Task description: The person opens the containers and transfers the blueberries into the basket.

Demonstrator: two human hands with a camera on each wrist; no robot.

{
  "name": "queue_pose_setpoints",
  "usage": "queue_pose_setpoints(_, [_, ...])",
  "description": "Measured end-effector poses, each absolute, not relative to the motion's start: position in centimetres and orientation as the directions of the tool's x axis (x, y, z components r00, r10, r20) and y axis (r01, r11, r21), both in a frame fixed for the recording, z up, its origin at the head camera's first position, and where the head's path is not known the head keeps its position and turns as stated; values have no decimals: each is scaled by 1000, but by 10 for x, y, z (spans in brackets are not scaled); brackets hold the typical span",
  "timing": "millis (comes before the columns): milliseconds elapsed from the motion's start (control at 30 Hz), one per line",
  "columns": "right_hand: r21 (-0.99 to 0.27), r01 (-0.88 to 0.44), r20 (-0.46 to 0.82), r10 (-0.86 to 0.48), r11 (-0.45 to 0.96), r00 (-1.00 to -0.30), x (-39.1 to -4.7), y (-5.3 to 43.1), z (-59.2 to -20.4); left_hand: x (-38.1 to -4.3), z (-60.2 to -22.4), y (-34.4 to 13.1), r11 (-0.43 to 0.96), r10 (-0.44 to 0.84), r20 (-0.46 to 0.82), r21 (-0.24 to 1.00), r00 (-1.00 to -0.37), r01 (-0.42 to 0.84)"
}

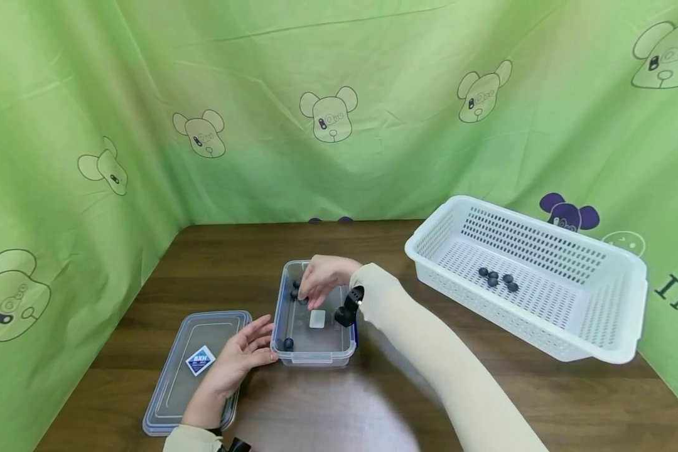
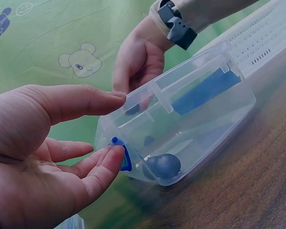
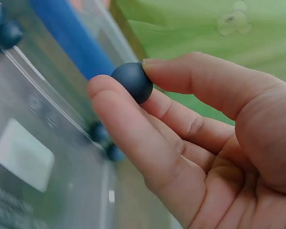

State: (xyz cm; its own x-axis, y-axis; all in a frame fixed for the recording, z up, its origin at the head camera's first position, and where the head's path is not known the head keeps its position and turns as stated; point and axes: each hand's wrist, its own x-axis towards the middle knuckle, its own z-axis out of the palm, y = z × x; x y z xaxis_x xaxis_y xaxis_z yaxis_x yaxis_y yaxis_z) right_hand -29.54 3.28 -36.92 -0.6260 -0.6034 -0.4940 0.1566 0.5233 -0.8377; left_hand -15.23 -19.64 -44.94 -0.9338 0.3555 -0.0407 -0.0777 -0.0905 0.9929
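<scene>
Between thumb and fingertips my right hand (image 1: pixel 326 277) pinches a small dark blue ball (image 3: pixel 132 82), over the far left part of a clear plastic container (image 1: pixel 319 359). My left hand (image 1: pixel 240 355) is at the container's left side, fingers loosely extended, with the fingertips at or very near its wall. In the left wrist view, the left thumb and fingers stand apart around that edge. Inside the container, one dark ball (image 1: pixel 288 344) lies in the near left corner, and other balls (image 1: pixel 294 293) lie by the far left. A pale square label (image 1: pixel 317 319) shows on its bottom.
A white perforated basket (image 1: pixel 503 320) stands at the right, holding several dark balls (image 1: pixel 493 282). The container's blue-edged lid (image 1: pixel 172 398) lies flat on the wooden table (image 1: pixel 390 402) at the left, partly under my left forearm. A green printed curtain (image 1: pixel 260 63) surrounds the table.
</scene>
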Motion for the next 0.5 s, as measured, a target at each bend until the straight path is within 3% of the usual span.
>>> queue_pose_setpoints(500, [-895,183,-393,-523,408,-757,-314,132,-337,-152,-451,-196,-83,354,-56,992,-934,-91])
